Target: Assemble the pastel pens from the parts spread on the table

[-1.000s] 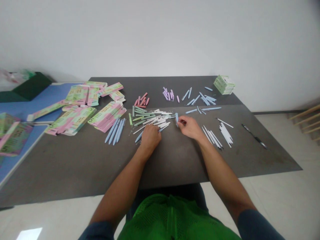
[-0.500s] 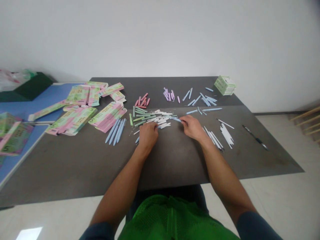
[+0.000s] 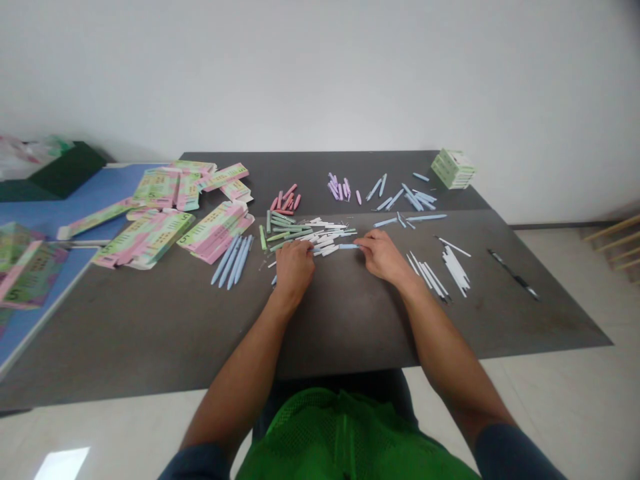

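Observation:
My right hand (image 3: 384, 255) is closed, its fingertips pinching the end of a light blue pen barrel piece (image 3: 349, 247). That piece lies level, pointing left toward a heap of white pen parts (image 3: 327, 239). My left hand (image 3: 295, 267) is closed at the left edge of the same heap; what its fingertips hold, if anything, is hidden. Green pen barrels (image 3: 287, 235) lie just beyond it. A bit of another blue piece (image 3: 274, 280) shows beside my left wrist. To the left, several assembled-looking blue pens (image 3: 233, 262) lie side by side.
Printed cartons (image 3: 217, 230) cover the table's left side. Farther back lie red barrel pieces (image 3: 286, 200), purple pieces (image 3: 339, 188) and blue pieces (image 3: 413, 199). White refills (image 3: 455, 271), a black-and-clear pen (image 3: 513, 275) and a stack of small boxes (image 3: 453, 169) are at right.
My right hand has shifted slightly left and nearer me, and its blue piece has turned from slanted to level. My left hand has moved slightly, still closed by the white parts.

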Demonstrator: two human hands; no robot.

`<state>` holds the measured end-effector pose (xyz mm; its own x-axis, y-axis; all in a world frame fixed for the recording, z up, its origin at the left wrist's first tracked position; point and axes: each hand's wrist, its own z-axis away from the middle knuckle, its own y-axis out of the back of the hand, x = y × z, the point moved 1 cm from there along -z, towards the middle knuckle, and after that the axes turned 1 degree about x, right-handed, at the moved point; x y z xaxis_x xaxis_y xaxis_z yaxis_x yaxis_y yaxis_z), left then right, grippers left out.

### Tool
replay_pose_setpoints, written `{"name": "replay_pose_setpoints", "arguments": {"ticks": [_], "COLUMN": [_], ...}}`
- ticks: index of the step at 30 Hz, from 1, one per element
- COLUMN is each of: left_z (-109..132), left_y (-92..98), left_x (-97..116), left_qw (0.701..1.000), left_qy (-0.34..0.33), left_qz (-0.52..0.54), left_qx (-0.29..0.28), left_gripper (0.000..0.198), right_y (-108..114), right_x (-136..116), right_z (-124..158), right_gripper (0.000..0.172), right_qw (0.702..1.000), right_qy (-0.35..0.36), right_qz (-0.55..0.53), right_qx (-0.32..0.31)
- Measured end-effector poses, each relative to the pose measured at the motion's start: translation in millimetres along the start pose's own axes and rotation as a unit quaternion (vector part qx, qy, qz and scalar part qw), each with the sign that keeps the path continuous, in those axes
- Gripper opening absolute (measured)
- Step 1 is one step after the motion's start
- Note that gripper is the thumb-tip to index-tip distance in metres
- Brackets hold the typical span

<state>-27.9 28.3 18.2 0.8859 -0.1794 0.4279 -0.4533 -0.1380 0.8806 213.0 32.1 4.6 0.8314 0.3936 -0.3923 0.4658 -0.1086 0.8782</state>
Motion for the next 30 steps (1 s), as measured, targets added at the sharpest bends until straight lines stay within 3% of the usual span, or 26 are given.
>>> {"name": "replay_pose_setpoints", "arguments": {"ticks": [30], "left_z": [6], "left_y": [-9.2], "left_x": [9], "left_qw": [0.999], "left_qy": [-0.040], "left_qz": [0.011], "left_qx": [-0.027], "left_gripper": [0.021], "right_y": [-11], "right_x": [-24], "right_z": [3], "right_gripper": [0.030], "right_qw": [0.998], "right_qy": [0.050], "right_qz": [-0.039], "right_qx": [-0.003]}}
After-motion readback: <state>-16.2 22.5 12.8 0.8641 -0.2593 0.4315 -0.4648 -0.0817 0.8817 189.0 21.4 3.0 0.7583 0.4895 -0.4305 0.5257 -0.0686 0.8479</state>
